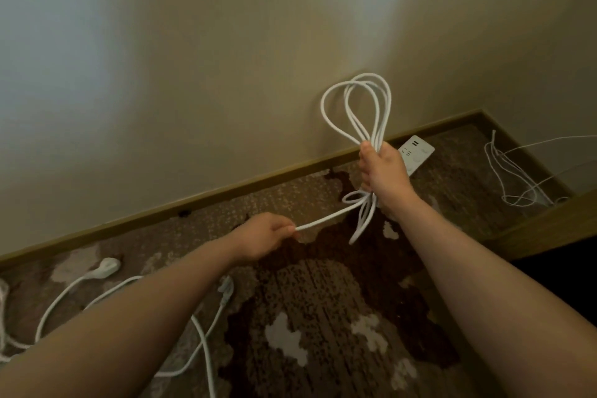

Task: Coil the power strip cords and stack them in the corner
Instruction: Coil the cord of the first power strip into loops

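The right hand is closed in a fist around the waist of a coil of white cord, held up in front of the wall. Several loops stand above the fist and shorter loop ends hang below it. The left hand pinches the cord's free tail between thumb and fingertips and draws it taut, leftward and nearer from under the right fist.

The coil's long axis runs nearly upright, tilted slightly left at the top, with the big loops pointing up at the wall. The tail runs almost level, sloping down to the left.

This cord looks mostly coiled; judging by the taut tail, the step in hand is winding or tying off the last length. The strip itself lies on the carpet just behind the right hand, by the baseboard, its long axis slanting from near left to far right, towards the corner.

Much is left. Another cord sprawls uncoiled on the carpet at near left, with a plug by the baseboard. Thin cords lie loose in the far right corner. No stack shows there yet.
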Available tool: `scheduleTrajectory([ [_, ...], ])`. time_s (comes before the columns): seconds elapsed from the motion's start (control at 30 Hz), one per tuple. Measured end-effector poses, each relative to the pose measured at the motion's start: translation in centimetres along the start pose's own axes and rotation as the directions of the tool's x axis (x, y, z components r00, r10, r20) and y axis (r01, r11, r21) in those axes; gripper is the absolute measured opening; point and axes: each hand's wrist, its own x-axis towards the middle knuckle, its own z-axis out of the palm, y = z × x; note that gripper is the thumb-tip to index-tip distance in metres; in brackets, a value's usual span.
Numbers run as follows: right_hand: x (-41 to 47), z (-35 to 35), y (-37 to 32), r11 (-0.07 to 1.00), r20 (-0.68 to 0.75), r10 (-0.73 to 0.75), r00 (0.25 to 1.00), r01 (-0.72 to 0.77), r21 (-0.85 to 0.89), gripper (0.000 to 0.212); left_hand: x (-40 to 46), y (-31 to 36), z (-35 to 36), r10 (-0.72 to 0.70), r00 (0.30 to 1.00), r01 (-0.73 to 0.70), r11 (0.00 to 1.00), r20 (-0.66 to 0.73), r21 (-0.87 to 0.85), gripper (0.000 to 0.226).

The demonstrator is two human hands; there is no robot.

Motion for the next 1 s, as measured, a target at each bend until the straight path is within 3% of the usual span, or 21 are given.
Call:
scheduleTrajectory([
  [0.13,0.9,-1.6,0.1,0.993,-0.085,-0.052,0.995,0.043,-0.11,0.02,-0.9,-2.7,-2.5,-0.06,0.996,0.061,0.998,-0.062,0.007,0.024],
  [0.27,1.5,-2.8,0.8,0.979,-0.16,-0.079,0.984,0.046,-0.199,0.022,-1.7,-4.9,-3.6,-0.101,0.986,0.118,0.984,-0.13,0.131,0.024],
  [0.33,1.3,-2.4,1.3,0.955,-0.12,-0.124,0.985,0.086,-0.282,0.024,-1.7,-4.8,-3.3,-0.085,0.987,0.11,0.977,-0.138,0.182,0.023],
  [0.47,1.2,-0.5,1.2,0.878,-0.016,-0.212,0.977,0.184,-0.441,0.032,-1.0,-2.4,-2.3,0.064,0.993,-0.038,0.966,-0.095,0.254,0.021],
  [0.57,1.9,-0.9,0.6,0.834,-0.028,-0.226,0.974,0.179,-0.522,0.035,-1.2,-1.9,-2.9,0.079,0.996,-0.072,0.976,-0.029,0.204,0.021],
  [0.67,2.8,-2.9,0.3,0.759,-0.072,-0.248,0.966,0.148,-0.634,0.035,-2.1,-3.6,-4.2,-0.006,1.0,0.007,0.993,-0.008,0.115,0.02],
  [0.87,3.4,-3.9,0.4,0.733,-0.148,-0.309,0.94,0.136,-0.667,0.036,-4.1,-7.8,-6.9,-0.15,0.976,0.152,0.988,-0.155,-0.003,0.024],
  [1.0,2.9,-3.5,0.3,0.762,-0.09,-0.261,0.961,0.148,-0.63,0.035,-4.0,-6.9,-6.9,-0.175,0.951,0.159,0.984,-0.255,-0.081,0.03],
])
